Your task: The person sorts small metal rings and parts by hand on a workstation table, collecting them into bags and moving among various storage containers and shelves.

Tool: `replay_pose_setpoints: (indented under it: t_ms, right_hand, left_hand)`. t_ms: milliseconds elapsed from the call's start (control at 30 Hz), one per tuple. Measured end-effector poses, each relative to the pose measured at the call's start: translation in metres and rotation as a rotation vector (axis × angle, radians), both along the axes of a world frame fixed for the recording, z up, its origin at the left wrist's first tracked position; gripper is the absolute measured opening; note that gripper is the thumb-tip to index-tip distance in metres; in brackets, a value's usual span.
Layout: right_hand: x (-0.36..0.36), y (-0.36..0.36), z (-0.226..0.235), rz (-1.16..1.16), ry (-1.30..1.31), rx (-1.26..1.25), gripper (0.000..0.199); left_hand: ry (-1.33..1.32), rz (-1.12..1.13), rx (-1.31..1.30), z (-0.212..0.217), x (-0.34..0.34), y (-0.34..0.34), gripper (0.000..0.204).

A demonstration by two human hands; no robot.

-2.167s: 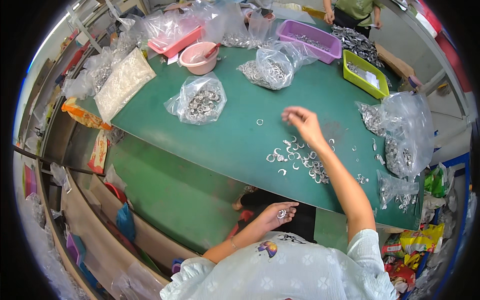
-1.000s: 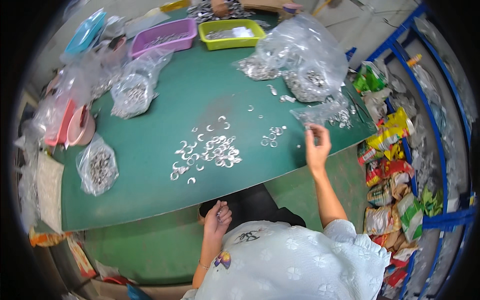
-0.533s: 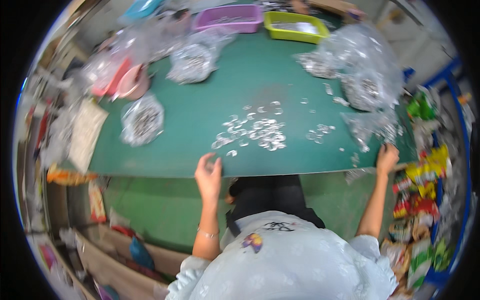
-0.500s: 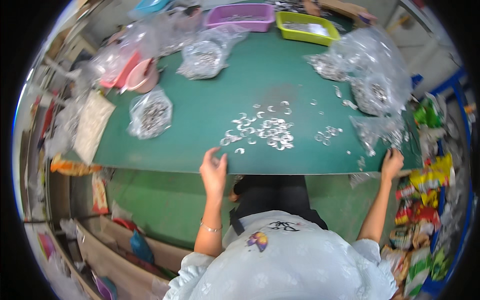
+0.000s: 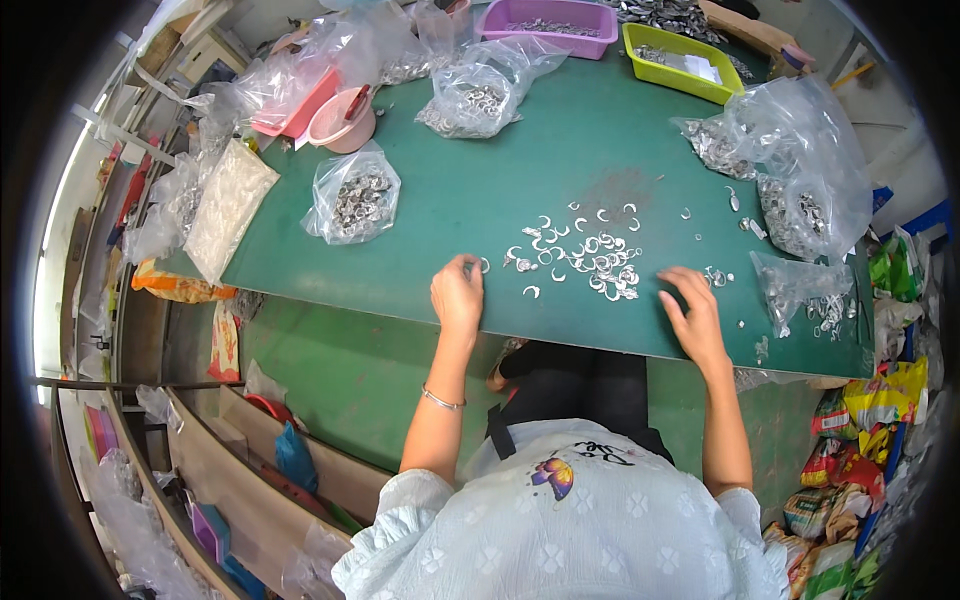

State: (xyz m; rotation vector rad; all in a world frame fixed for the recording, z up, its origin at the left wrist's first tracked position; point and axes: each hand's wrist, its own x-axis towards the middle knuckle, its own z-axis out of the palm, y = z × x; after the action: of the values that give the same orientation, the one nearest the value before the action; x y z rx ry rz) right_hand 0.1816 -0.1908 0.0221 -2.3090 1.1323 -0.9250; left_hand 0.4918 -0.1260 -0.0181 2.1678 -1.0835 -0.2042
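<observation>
Small silver crescent and ring-shaped metal pieces (image 5: pixel 605 262) lie in a loose pile on the green table (image 5: pixel 430 210). Left of the pile, my left hand (image 5: pixel 458 296) is closed, fingers curled, with a silver ring-shaped piece (image 5: pixel 485 265) at its fingertips. My right hand (image 5: pixel 694 318) hovers at the pile's right side, fingers and thumb apart, holding nothing that I can see. Several more pieces (image 5: pixel 716 277) lie just past its fingertips. To its right, a clear plastic bag (image 5: pixel 785 285) lies with metal pieces spilled at its mouth (image 5: pixel 828 314).
Clear bags of metal parts stand at the left (image 5: pixel 358 200), back (image 5: pixel 475 105) and right (image 5: pixel 810 210). A pink bowl (image 5: pixel 343 125), purple basin (image 5: pixel 548 17) and lime-green tray (image 5: pixel 685 75) line the far side. The table's front edge (image 5: pixel 590 345) runs before me; drawers (image 5: pixel 250 470) stand lower left.
My right hand has come left from the spilled pieces beside the bag to the pile's right side. The left hand's fingers have closed in at the ring-shaped piece. The whole view has shifted.
</observation>
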Motion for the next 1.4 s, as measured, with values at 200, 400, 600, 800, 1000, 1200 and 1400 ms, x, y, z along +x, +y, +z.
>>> replay_pose_setpoints:
  t_ms: [200, 400, 600, 800, 1000, 1200, 1400]
  right_hand:
    - [0.044, -0.004, -0.005, 0.120, 0.117, 0.013, 0.032]
    - [0.058, 0.000, -0.023, 0.158, 0.171, -0.101, 0.030]
    - [0.052, -0.007, -0.034, 0.103, 0.001, -0.115, 0.018]
    - [0.031, -0.015, -0.034, -0.099, 0.011, -0.097, 0.007]
    - [0.015, -0.021, -0.034, -0.182, -0.123, 0.145, 0.007]
    - [0.015, -0.019, -0.042, -0.255, -0.419, 0.409, 0.013]
    - [0.012, -0.018, -0.037, -0.191, -0.468, 0.543, 0.014]
  left_hand:
    - [-0.007, -0.003, -0.047, 0.002, 0.016, 0.006, 0.015]
    - [0.109, 0.014, -0.016, 0.000, 0.020, 0.007, 0.016]
    - [0.542, -0.044, -0.171, -0.018, 0.038, 0.001, 0.017]
    - [0.528, -0.030, -0.202, -0.023, 0.046, -0.002, 0.018]
    - [0.452, 0.004, -0.241, -0.025, 0.053, -0.004, 0.018]
    - [0.279, 0.025, -0.218, -0.013, 0.049, -0.003, 0.018]
    - [0.539, -0.055, -0.324, 0.006, 0.017, 0.013, 0.018]
